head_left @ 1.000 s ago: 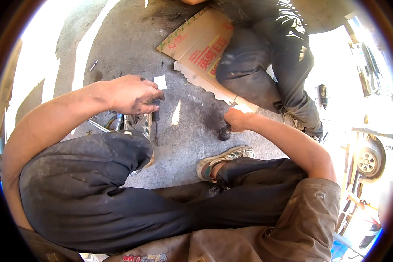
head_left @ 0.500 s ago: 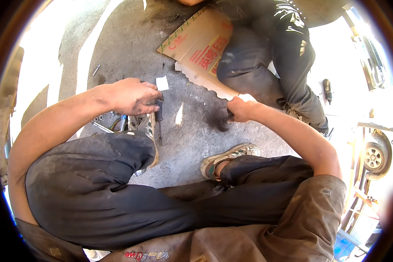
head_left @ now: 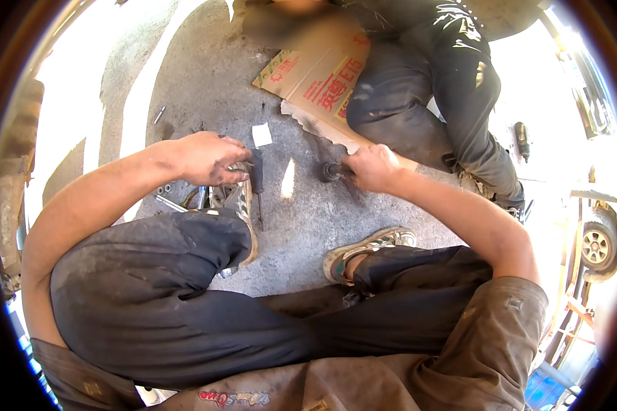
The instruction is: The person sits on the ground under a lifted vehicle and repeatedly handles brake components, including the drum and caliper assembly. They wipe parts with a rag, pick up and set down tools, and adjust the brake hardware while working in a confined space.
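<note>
The right hand [head_left: 373, 168] closes round a dark cylindrical part [head_left: 332, 171] near the cardboard [head_left: 308, 79]; its protruding end, lower a moment ago, now points left, suggesting reorientation. The left hand [head_left: 216, 159] curls at a black-handled screwdriver [head_left: 257, 172]; whether it grips cannot be told.

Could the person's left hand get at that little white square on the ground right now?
Probably yes: the white square lies uncovered close to the left hand, and nothing visible blocks the short way between them.
</note>
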`<move>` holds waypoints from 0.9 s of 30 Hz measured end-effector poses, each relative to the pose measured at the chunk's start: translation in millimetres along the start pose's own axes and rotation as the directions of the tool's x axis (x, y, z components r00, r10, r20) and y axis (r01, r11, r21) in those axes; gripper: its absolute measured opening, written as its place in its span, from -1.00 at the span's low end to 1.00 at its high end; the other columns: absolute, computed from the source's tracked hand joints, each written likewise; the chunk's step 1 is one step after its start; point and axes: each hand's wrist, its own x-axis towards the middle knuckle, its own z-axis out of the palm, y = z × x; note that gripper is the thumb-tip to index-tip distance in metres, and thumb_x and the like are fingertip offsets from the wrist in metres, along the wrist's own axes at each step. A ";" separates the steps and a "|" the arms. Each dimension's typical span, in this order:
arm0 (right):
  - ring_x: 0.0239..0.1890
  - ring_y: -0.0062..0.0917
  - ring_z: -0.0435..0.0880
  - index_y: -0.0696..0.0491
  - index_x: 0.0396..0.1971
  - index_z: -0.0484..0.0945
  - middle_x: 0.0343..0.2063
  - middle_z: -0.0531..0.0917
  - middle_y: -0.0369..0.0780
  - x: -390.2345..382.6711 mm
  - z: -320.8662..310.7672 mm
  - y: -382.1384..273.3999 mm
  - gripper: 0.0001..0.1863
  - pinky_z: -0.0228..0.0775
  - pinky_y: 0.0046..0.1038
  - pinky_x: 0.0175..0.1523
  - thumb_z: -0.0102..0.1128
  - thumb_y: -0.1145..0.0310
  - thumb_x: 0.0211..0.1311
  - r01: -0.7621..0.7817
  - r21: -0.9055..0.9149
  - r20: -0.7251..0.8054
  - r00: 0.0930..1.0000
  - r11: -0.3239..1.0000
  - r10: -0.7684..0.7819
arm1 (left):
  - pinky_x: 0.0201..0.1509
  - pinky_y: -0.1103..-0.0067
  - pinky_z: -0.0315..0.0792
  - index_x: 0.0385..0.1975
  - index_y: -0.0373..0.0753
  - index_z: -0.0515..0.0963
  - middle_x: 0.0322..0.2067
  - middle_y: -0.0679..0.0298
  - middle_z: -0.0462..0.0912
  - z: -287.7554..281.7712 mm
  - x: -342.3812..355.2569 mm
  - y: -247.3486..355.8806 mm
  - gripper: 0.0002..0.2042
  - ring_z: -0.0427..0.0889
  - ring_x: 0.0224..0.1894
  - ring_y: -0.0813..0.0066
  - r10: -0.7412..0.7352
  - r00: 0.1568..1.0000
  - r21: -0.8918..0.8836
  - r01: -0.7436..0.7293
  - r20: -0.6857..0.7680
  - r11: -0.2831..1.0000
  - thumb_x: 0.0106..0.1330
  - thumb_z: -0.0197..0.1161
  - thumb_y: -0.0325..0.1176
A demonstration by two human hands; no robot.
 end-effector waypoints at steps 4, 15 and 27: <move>-0.23 -0.18 0.70 0.04 -0.38 0.69 -0.39 0.70 -0.07 3.8 -16.7 6.0 -0.74 0.53 -0.20 -0.13 0.29 0.17 0.05 0.015 0.017 0.085 0.996 1.000 -0.017 | 0.06 0.25 0.45 0.10 -0.22 0.45 -0.04 0.04 0.57 -4.0 -1.6 3.2 -0.55 0.57 -0.02 -0.03 -0.026 0.999 0.005 0.026 0.031 1.000 0.36 0.10 -0.04; -0.20 -0.17 0.69 0.15 -0.45 0.69 -0.39 0.70 -0.04 5.9 22.8 21.4 -0.73 0.51 -0.23 -0.04 0.36 0.25 -0.11 0.181 -0.017 0.453 0.878 0.983 -0.154 | 0.10 0.24 0.44 0.13 -0.23 0.43 -0.04 0.01 0.57 7.0 -1.1 -12.2 -0.50 0.56 0.01 -0.02 -0.028 0.998 0.070 0.025 0.053 0.997 0.37 0.07 0.02; -0.11 -0.02 0.61 0.15 -0.18 0.59 -0.29 0.63 0.05 1.7 4.2 2.3 -0.64 0.43 -0.08 0.01 0.23 0.29 0.02 -0.128 0.302 -0.027 0.989 0.945 0.142 | 0.14 0.25 0.43 0.17 -0.19 0.42 0.02 0.03 0.55 0.0 -5.2 -5.5 -0.49 0.54 0.07 -0.01 -0.087 0.992 0.052 0.082 0.093 0.995 0.37 0.06 0.04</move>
